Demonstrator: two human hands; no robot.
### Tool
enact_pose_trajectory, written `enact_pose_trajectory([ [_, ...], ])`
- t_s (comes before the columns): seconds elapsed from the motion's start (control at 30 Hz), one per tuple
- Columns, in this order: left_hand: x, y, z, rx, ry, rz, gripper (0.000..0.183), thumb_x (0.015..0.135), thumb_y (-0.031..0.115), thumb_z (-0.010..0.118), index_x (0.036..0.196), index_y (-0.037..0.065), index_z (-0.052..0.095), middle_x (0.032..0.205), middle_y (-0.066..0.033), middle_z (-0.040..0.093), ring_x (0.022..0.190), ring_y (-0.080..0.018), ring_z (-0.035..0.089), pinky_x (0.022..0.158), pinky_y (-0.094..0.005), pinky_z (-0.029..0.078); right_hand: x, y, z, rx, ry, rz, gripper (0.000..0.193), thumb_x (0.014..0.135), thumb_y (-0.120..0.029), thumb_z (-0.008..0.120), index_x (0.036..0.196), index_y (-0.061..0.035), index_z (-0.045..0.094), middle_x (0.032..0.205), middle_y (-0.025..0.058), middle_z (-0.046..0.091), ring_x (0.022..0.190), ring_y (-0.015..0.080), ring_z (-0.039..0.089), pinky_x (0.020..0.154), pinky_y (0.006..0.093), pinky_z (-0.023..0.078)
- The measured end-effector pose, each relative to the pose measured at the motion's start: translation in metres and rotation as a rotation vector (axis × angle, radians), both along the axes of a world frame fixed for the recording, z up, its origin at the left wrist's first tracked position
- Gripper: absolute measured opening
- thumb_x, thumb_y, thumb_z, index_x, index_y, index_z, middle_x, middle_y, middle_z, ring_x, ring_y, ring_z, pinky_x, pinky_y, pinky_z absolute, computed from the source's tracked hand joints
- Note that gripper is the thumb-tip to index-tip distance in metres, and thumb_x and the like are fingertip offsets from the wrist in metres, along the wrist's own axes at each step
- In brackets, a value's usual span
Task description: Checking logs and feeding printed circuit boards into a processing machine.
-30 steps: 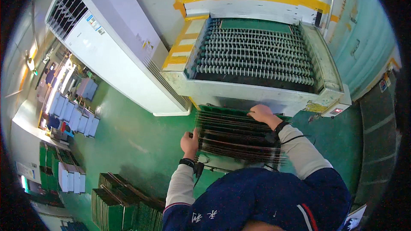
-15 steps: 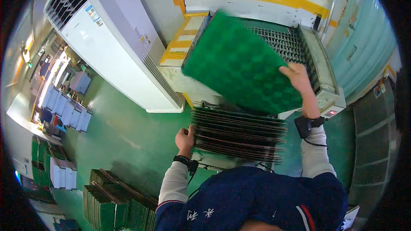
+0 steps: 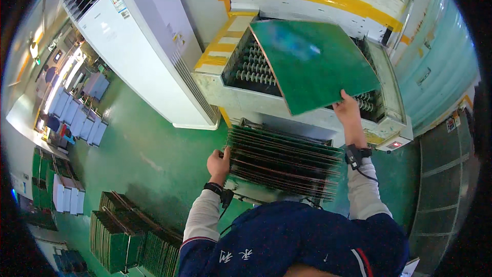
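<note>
A flat green panel (image 3: 315, 66) with a thin copper-coloured edge lies tilted over the roller bed (image 3: 251, 66) of a low machine. My right hand (image 3: 348, 109) pinches it at its near edge, thumb on top and the other fingers hidden beneath. Between me and the machine stands a rack of panels (image 3: 284, 166), several thin dark green boards held on edge with narrow gaps. At the rack's left side my left hand (image 3: 219, 164) is closed, its thumb up by the board ends; whether it grips the frame or a board edge I cannot tell.
A tall white air conditioner (image 3: 143, 56) stands left of the machine (image 3: 241, 97), whose rim carries yellow tape. More racked green panels (image 3: 115, 243) sit on the floor at lower left. Clear plastic curtains (image 3: 435, 66) hang at right, above a dark panelled unit (image 3: 443, 174).
The green panel has gone from a raised, blurred tilt to a flatter pose over the rollers, farther right. My right hand has moved slightly left and down with it. My left hand stays by the rack.
</note>
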State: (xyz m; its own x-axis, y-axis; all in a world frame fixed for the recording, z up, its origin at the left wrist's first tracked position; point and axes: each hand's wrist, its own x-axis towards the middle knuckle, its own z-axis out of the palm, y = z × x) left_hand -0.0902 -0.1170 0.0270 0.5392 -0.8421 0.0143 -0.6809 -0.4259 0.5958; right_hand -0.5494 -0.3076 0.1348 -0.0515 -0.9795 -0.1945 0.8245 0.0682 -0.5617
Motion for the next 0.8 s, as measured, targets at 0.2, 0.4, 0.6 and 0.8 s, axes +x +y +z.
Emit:
enact_pose_trajectory([
  [0.2,0.007,0.001,-0.005,-0.021,-0.01,0.012,0.058,0.087,0.056,0.062,0.076,-0.001,0.061,0.074,-0.0216,0.065,0.072,-0.0417,0.063,0.066,-0.0484,0.048,0.054,-0.006,-0.023,0.12,-0.006,-0.036,0.015,0.089,-0.004,0.067,0.101,-0.0051,0.058,0.1,0.0083,0.064,0.094,0.0238,0.062,0.089,0.0419,0.053],
  [0.4,0.0,0.0,0.001,-0.072,0.006,0.005,0.057,0.087,0.054,0.063,0.075,-0.001,0.061,0.073,-0.0206,0.065,0.07,-0.0416,0.062,0.064,-0.0484,0.048,0.062,-0.025,-0.023,0.186,0.206,0.244,0.022,0.095,-0.015,0.062,0.112,-0.0033,0.056,0.108,0.0114,0.066,0.098,0.0217,0.064,0.083,0.0349,0.054],
  [0.6,-0.005,-0.003,0.002,-0.038,-0.02,0.0,0.056,0.086,0.054,0.064,0.074,-0.001,0.061,0.072,-0.0201,0.064,0.069,-0.0413,0.062,0.064,-0.048,0.048,0.062,-0.049,-0.014,0.232,0.327,0.546,0.033,0.1,-0.03,0.055,0.115,-0.0016,0.061,0.111,0.0136,0.07,0.089,0.0199,0.067,0.075,0.03,0.054],
  [0.8,0.001,0.003,-0.003,-0.077,-0.052,0.016,0.057,0.086,0.056,0.062,0.073,0.0,0.061,0.071,-0.0194,0.064,0.069,-0.041,0.062,0.064,-0.0478,0.048,0.097,-0.042,-0.004,0.084,0.667,0.472,0.032,0.095,-0.033,0.06,0.106,-0.0038,0.068,0.1,0.0113,0.073,0.078,0.0216,0.068,0.073,0.0355,0.054],
])
